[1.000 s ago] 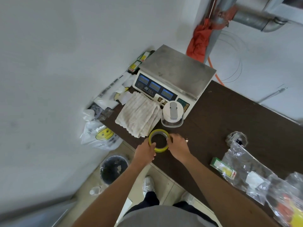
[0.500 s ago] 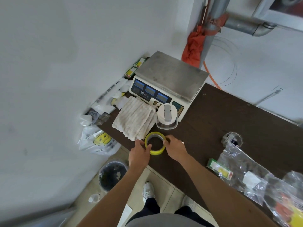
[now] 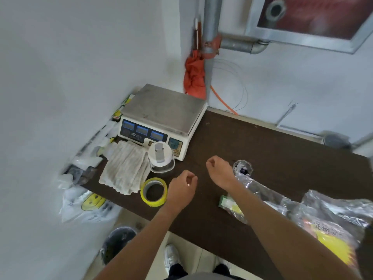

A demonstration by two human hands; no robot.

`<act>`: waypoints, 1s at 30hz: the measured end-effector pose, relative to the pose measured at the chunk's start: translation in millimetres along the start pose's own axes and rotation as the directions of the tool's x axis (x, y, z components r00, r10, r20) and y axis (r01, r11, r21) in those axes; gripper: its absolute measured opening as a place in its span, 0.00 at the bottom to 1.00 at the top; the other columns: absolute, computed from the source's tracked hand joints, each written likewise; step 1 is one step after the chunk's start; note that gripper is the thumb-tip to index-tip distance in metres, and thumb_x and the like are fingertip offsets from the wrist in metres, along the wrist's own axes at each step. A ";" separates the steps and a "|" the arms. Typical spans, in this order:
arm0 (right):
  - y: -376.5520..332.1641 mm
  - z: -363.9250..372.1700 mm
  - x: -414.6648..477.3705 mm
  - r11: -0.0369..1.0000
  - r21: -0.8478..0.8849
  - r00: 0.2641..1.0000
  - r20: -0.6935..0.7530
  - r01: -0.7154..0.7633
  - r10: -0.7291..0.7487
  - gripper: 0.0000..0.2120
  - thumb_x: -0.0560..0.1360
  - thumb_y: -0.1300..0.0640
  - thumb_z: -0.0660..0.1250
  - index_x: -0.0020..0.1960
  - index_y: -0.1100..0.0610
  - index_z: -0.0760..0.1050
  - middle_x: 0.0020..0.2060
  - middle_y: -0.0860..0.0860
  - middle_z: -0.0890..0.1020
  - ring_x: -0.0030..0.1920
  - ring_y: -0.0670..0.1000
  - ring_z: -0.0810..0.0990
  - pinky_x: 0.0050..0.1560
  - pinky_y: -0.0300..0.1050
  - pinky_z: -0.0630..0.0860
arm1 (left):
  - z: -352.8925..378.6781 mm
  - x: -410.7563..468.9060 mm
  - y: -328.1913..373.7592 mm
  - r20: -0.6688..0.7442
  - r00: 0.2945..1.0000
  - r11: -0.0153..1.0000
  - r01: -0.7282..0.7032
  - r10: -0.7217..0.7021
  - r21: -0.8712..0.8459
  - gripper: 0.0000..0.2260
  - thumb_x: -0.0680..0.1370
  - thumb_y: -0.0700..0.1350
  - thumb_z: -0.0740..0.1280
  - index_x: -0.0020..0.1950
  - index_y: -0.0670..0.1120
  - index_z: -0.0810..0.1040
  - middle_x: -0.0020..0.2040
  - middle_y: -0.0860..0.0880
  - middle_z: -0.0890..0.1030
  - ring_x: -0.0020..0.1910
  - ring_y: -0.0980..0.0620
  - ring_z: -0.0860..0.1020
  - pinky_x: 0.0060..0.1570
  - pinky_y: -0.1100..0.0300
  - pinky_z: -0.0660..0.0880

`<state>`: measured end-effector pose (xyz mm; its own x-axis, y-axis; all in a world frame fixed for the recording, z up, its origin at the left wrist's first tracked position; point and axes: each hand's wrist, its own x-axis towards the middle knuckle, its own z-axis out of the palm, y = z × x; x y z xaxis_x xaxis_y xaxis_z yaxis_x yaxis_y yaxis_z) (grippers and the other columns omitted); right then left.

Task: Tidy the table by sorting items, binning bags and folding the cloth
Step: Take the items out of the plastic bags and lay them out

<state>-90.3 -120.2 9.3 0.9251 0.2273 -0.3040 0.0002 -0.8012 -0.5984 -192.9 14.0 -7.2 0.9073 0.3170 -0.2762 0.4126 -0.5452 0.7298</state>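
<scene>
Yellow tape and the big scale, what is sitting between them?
In the head view, a clear tub with a white lid stands between the yellow tape and the scale, with the folded cloth just to its left.

Both forearms bare, stretched forward, converging. Left hand point(image 3: 181, 191) hovers back-up, fingers loosely curled, thumb close to fingertips, holding nothing. Right hand point(image 3: 220, 170) slightly further forward, near left hand but not touching it, fingers loosely curled, holding nothing.
</scene>
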 end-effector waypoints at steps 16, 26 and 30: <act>137.2 -78.1 8.4 0.951 0.062 0.953 0.045 -0.303 0.301 0.26 0.80 0.49 0.61 0.75 0.58 0.65 0.70 0.57 0.73 0.66 0.60 0.75 0.64 0.51 0.72 | 92.9 38.1 114.2 0.324 0.937 0.971 0.184 -0.128 -0.150 0.20 0.82 0.48 0.64 0.74 0.47 0.73 0.60 0.54 0.81 0.56 0.57 0.78 0.62 0.57 0.74; 144.3 -76.5 19.0 0.958 0.099 0.949 0.198 -0.269 0.246 0.09 0.77 0.52 0.59 0.49 0.57 0.73 0.45 0.55 0.81 0.43 0.55 0.79 0.39 0.48 0.71 | 114.9 46.3 123.0 0.352 0.914 0.976 0.218 -0.204 -0.001 0.16 0.80 0.53 0.64 0.67 0.51 0.78 0.58 0.47 0.84 0.47 0.53 0.79 0.46 0.56 0.73; 136.1 -82.7 15.2 0.966 0.115 0.958 0.200 -0.230 0.205 0.09 0.80 0.54 0.58 0.52 0.56 0.75 0.45 0.54 0.79 0.43 0.54 0.78 0.44 0.49 0.72 | 114.8 43.6 121.6 0.352 0.907 0.949 0.289 -0.230 -0.123 0.04 0.79 0.48 0.68 0.45 0.56 0.79 0.49 0.50 0.84 0.46 0.52 0.78 0.52 0.53 0.74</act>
<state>-44.8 -271.6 -15.5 0.8106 0.1646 -0.5620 -0.2566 -0.7628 -0.5936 -93.9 -127.6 -2.3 0.7565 0.1398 -0.6388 0.6438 -0.3304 0.6901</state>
